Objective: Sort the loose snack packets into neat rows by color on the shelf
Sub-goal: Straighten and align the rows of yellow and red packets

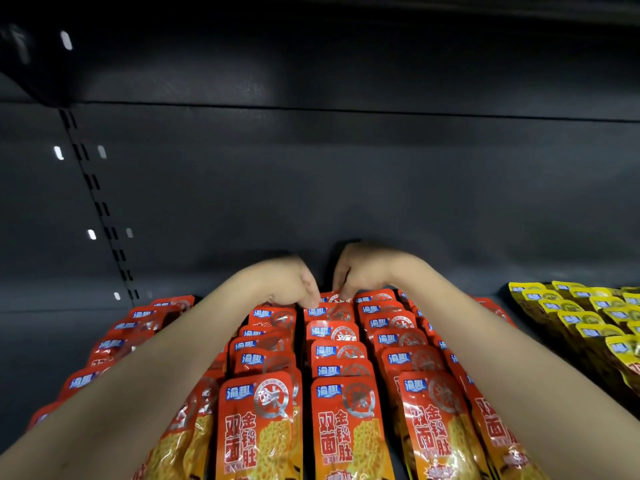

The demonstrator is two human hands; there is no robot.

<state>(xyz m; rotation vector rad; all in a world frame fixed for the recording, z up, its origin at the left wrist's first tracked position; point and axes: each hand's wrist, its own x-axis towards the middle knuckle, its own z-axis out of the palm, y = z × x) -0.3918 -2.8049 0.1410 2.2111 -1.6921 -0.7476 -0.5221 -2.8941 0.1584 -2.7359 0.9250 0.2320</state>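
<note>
— Where are the hands?
— Left hand (289,284) and right hand (360,271) pinch the rearmost glossy red snack packet (334,299).
— And the glossy yellow packets (588,323)?
— Right of it, apart.

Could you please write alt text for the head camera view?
Both hands, left hand and right hand, pinch the rearmost red snack packet in a middle row of red packets on a dark shelf. Yellow packets sit in rows at right.
</note>
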